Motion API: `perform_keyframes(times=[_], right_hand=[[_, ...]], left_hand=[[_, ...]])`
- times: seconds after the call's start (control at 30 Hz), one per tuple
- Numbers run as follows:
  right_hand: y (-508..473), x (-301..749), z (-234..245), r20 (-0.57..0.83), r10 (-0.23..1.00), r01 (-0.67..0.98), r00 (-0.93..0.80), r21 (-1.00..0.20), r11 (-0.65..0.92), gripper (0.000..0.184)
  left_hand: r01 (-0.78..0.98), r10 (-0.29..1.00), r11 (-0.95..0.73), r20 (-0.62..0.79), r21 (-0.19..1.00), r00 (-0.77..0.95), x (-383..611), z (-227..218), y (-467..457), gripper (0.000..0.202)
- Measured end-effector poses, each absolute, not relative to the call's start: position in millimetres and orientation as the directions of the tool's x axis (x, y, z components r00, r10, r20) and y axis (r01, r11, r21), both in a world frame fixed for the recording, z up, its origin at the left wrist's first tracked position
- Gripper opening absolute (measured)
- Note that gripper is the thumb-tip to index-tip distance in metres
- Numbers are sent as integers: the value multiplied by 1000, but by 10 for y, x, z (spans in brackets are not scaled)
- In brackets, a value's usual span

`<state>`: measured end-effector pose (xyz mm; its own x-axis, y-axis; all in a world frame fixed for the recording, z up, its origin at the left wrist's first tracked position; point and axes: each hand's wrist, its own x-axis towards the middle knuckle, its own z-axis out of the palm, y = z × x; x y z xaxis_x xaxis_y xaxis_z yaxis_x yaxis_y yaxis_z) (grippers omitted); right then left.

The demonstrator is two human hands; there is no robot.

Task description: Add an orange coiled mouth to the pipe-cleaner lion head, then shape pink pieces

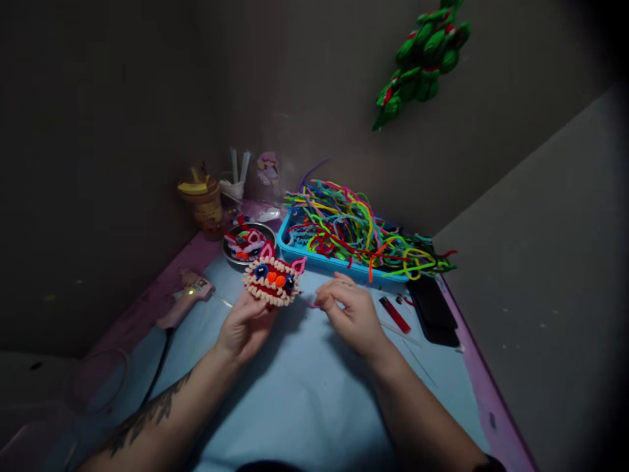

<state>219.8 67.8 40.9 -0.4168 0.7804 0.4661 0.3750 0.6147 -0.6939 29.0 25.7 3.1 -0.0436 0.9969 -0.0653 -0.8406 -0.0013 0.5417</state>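
My left hand (249, 322) grips an animal face made of pipe cleaners (269, 282) from below. The face has cream curled edging, red parts, blue eyes, an orange nose and pink ears. To its right, my right hand (351, 311) is closed in a pinch, a small gap away from the face. A short pink-purple piece of pipe cleaner (311, 303) runs from its fingertips toward the face. Whether that piece touches the face I cannot tell.
A blue tray (339, 263) heaped with colourful pipe cleaners (351, 219) stands behind my hands. A metal bowl (227, 255) of parts and a pink glue gun (189, 298) lie left. A red lighter (394, 314) and black phone (435, 314) lie right.
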Motion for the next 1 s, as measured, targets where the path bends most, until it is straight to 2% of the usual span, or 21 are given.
perform_keyframes(times=[0.1, 0.17, 0.3, 0.53, 1.0], right_hand=[[589, 2046, 380, 545, 684, 396, -484, -561, 727, 16], [532, 1978, 341, 546, 663, 397, -512, -534, 746, 21], [467, 1930, 275, 526, 654, 381, -544, -540, 751, 31], [468, 1925, 268, 516, 652, 326, -555, -587, 741, 34], [506, 1955, 265, 492, 678, 354, -546, -599, 719, 36]], left_hand=[[-797, 996, -18, -64, 604, -70, 338, 82, 236, 72], [-782, 994, -25, -67, 623, -86, 364, 96, 221, 73], [-773, 990, -36, -84, 633, -115, 391, 87, 192, 73], [-735, 982, -70, -82, 674, -168, 395, 41, 170, 69], [-690, 980, -89, -60, 718, -189, 407, 36, 170, 67]])
